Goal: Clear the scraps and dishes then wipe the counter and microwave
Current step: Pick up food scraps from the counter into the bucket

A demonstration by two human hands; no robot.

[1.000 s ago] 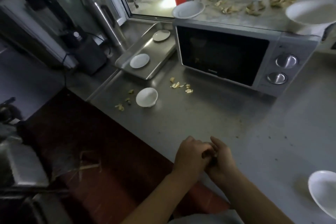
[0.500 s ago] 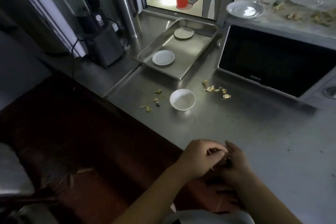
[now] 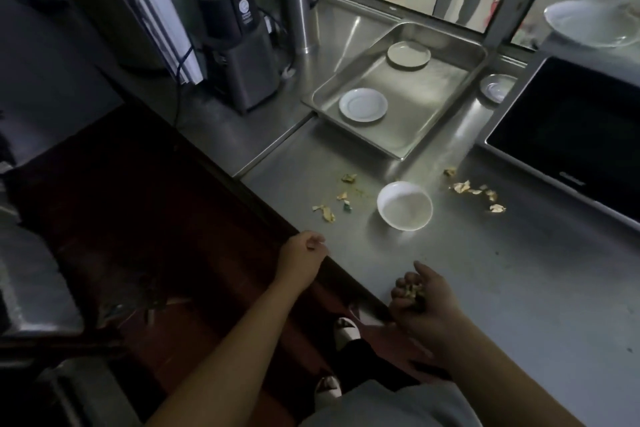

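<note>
My right hand (image 3: 420, 302) rests palm up at the steel counter's (image 3: 519, 288) front edge, its fingers cupped round a small heap of food scraps (image 3: 412, 289). My left hand (image 3: 301, 251) hovers at the counter's edge further left, fingers loosely curled and holding nothing. A white bowl (image 3: 404, 205) stands on the counter beyond both hands. Loose scraps (image 3: 332, 201) lie to its left, and more scraps (image 3: 476, 189) lie to its right, in front of the microwave (image 3: 568, 135).
A steel tray (image 3: 433, 128) behind the bowl holds two small plates (image 3: 363, 105) (image 3: 408, 55). A small dish (image 3: 497, 87) sits between tray and microwave, and a white plate (image 3: 585, 22) sits on top of the microwave. A dark appliance (image 3: 242, 55) stands at back left. Red floor lies below.
My hands were joined at the counter edge; now they are apart, the left moved left and the right stays cupped round the scraps. The view has swung left.
</note>
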